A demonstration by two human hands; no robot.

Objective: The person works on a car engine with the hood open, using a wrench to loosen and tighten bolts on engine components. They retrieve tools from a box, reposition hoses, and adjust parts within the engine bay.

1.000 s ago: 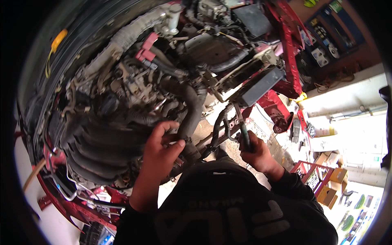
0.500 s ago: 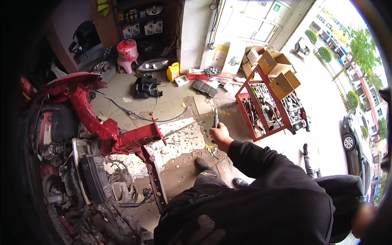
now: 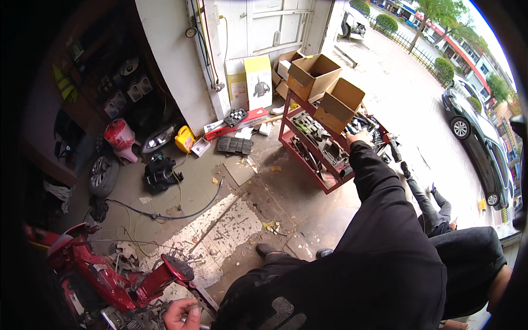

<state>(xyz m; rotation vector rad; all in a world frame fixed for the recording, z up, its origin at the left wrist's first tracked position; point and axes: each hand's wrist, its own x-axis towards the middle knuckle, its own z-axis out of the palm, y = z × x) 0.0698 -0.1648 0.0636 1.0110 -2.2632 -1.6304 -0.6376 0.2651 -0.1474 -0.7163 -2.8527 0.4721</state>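
Note:
My right hand [image 3: 359, 137] reaches out over the red tool cart [image 3: 316, 181], beside the nearer cardboard box [image 3: 340, 105]. Its fingers look partly stretched over the metal tools [image 3: 369, 127] on the cart's top, with no tool clearly visible in them. Low in the view, my left hand [image 3: 182, 315] is closed with its thumb over curled fingers. A shiny sliver shows by its lower edge, too small to name. Close by that hand lies the stripped red front end [image 3: 118, 278] of a car.
Another open box [image 3: 312, 74] stands on the cart. A hose [image 3: 187, 214] curves over the floor near a black plastic part [image 3: 159, 176] and a yellow jug [image 3: 185, 139]. A person in dark trousers [image 3: 426, 203] is at the right. Outside stands a dark car [image 3: 472, 132].
My right hand has moved right to the cart; the dark-handled tool it held is no longer visible in it. My left hand has come into view. The view has swung right.

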